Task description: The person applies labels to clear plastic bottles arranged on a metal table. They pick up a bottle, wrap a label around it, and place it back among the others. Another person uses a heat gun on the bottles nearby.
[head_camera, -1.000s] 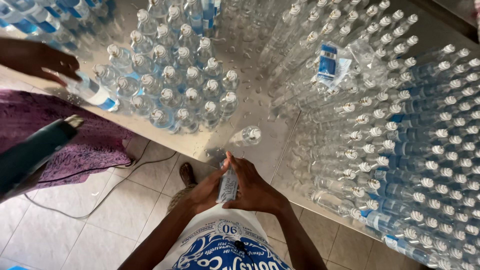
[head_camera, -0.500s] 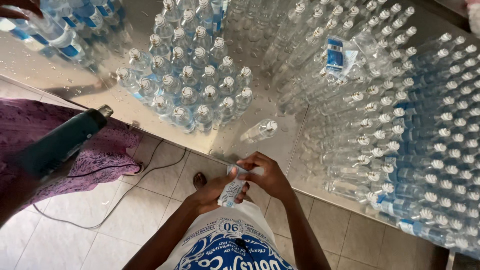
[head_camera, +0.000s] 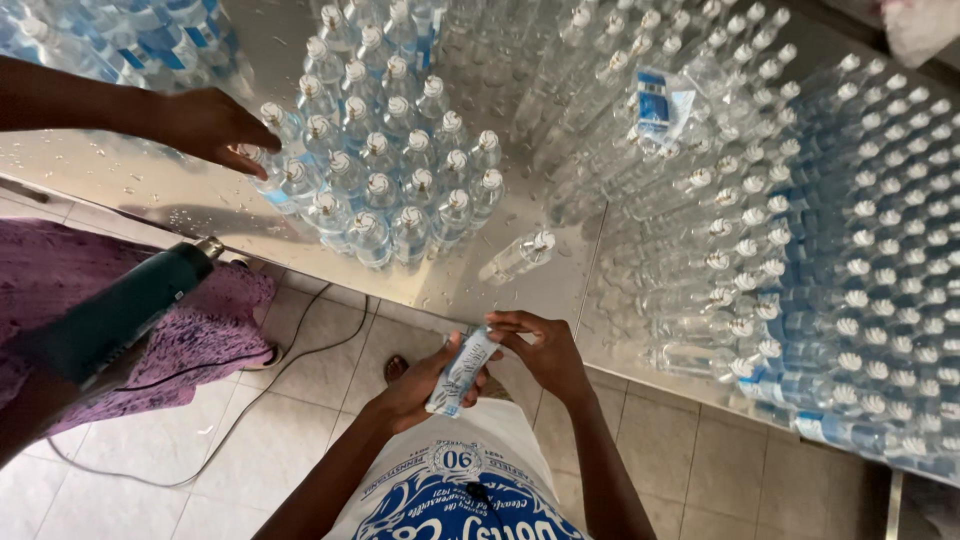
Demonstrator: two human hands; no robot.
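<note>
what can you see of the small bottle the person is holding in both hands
The bottle is small, clear plastic, with a white-and-blue label around its body. It is tilted, top end up and to the right, held in front of the person's waist just off the table's near edge. The left hand cups its body from below; the right hand's fingertips pinch its top end, hiding any cap.

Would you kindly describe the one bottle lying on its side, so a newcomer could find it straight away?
Start at the shiny metal table and find the block of upright capped bottles at its middle. Just right of that block's near corner, by the table's front edge, lies a single clear bottle. It alone is tipped over and apart.
</note>
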